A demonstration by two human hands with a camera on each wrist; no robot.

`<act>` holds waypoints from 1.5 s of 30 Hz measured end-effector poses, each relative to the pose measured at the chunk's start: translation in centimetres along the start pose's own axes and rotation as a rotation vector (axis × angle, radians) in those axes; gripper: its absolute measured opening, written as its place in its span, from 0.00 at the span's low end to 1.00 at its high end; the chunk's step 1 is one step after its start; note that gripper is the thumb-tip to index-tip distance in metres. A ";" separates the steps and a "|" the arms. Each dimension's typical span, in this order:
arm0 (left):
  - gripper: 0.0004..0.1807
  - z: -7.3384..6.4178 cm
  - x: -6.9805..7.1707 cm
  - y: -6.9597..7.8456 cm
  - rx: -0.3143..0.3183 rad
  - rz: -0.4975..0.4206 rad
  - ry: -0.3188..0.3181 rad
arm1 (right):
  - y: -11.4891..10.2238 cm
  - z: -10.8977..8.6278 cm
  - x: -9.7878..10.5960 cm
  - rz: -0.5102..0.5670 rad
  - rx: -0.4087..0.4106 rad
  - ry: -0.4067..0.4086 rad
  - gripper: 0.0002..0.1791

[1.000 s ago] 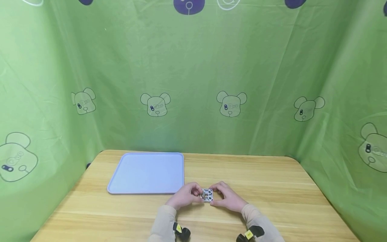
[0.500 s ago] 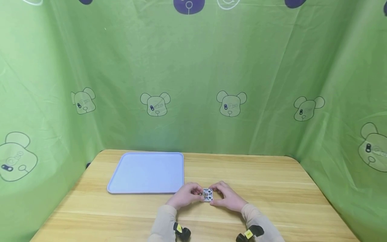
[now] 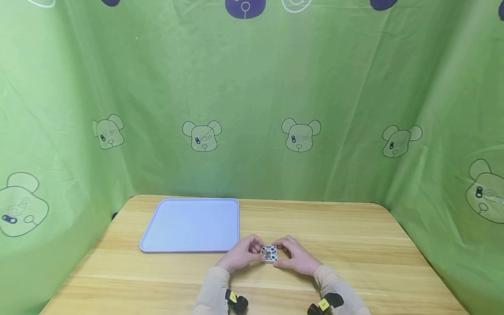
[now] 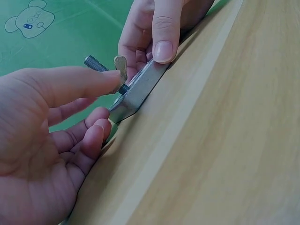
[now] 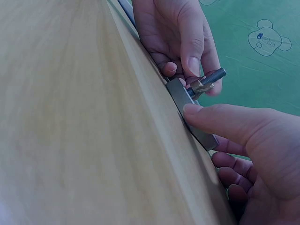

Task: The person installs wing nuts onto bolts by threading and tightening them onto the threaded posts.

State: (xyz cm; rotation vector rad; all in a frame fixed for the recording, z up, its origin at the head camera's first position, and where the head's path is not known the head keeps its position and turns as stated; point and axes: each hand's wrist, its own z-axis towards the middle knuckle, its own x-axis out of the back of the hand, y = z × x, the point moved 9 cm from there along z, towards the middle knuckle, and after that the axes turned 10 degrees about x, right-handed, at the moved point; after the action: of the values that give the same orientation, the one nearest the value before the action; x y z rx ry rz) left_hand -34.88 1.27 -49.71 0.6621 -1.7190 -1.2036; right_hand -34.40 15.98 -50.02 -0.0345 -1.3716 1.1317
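Note:
A small square metal block (image 3: pixel 270 259) with round holes in its top lies on the table between both hands. From it rises a threaded stud (image 4: pixel 95 63), carrying a wing nut (image 5: pixel 201 88) partway down. My left hand (image 3: pixel 241 253) is at the block's left side; its thumb touches a wing of the nut, and its index finger reaches round the far side. The lower left fingers curl beside the block. Steadying the block from the right, my right hand (image 3: pixel 297 258) pinches its edges between thumb and fingers. The right fingertips behind the block are partly hidden.
A pale blue-violet tray (image 3: pixel 193 225) lies at the back left of the wooden table (image 3: pixel 354 245), close to my left hand. Green curtains (image 3: pixel 252 87) with bear-head prints surround the table on the back and sides. Each sleeve carries a black wrist camera (image 3: pixel 238 304).
My left thumb and fingers have shifted slightly, to the right and then back left, around the wing nut. The right hand and the block have stayed in place.

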 end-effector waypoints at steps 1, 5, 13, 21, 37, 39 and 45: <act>0.18 0.0 0.0 0.0 0.006 -0.019 0.001 | 0.0 0.0 0.0 0.000 0.001 0.001 0.27; 0.17 0.0 0.1 -0.2 0.011 -0.014 0.012 | 0.0 0.0 0.0 -0.006 -0.003 0.004 0.27; 0.15 0.0 0.0 -0.1 0.017 -0.017 -0.003 | 0.1 0.0 -0.1 -0.002 -0.005 -0.001 0.28; 0.16 0.0 -0.1 0.2 0.017 -0.018 -0.013 | 0.0 0.0 0.0 -0.002 -0.001 -0.008 0.27; 0.08 0.2 0.0 -0.1 -0.012 0.127 0.042 | -0.1 0.0 0.0 0.015 -0.020 -0.015 0.27; 0.08 0.2 0.0 -0.1 -0.006 0.133 0.039 | -0.1 0.0 0.0 0.015 -0.020 -0.015 0.28; 0.07 0.2 0.0 -0.2 0.004 0.138 0.027 | 0.0 0.0 0.0 0.013 -0.021 -0.016 0.28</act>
State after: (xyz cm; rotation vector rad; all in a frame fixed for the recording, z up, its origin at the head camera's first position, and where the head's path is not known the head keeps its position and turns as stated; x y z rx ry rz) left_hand -35.08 1.30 -49.92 0.5504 -1.7157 -1.0913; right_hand -34.45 15.95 -50.04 -0.0495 -1.3994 1.1303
